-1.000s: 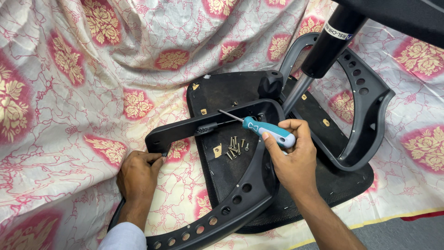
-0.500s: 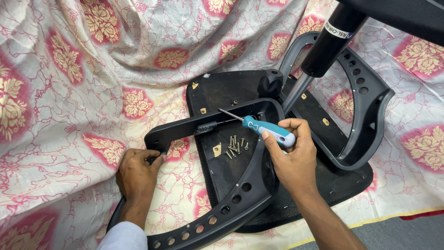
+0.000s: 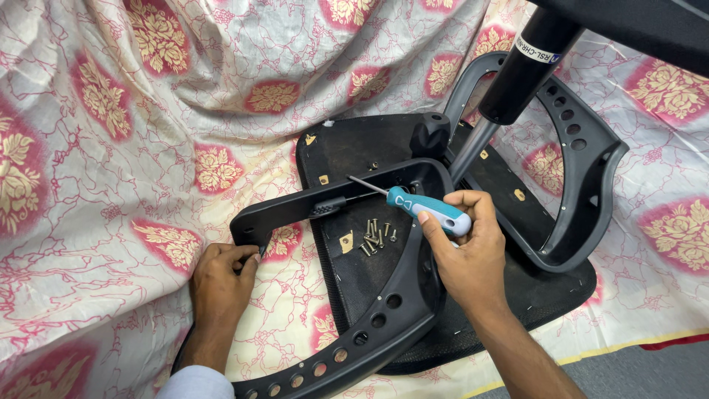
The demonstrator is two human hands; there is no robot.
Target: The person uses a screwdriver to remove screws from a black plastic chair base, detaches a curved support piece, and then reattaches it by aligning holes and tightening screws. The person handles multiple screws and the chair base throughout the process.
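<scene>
The right hand (image 3: 473, 255) is gripping a teal screwdriver (image 3: 428, 210) over the upturned chair seat (image 3: 369, 148), fastening an armrest (image 3: 384, 310). The left hand (image 3: 220, 277) is pressing flat, steadying it. Loose screws (image 3: 375, 236) are lying nearby; one likely needs picking up.

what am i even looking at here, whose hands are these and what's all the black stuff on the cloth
This is a single picture from a camera worn on a person's head, looking down at their own two bare hands. There is no machine.

The black pieces are parts of an office chair lying upside down on a floral cloth: the seat base, a curved armrest with a row of round holes near the hands, a second armrest on the far side, and the chair's gas cylinder sticking up at the top.

The right hand holds a screwdriver with a blue and white handle, its metal tip pointing left over the seat base. The left hand rests on the cloth, its fingers touching the end of the near armrest. A small pile of loose screws lies on the seat base between the hands.
</scene>
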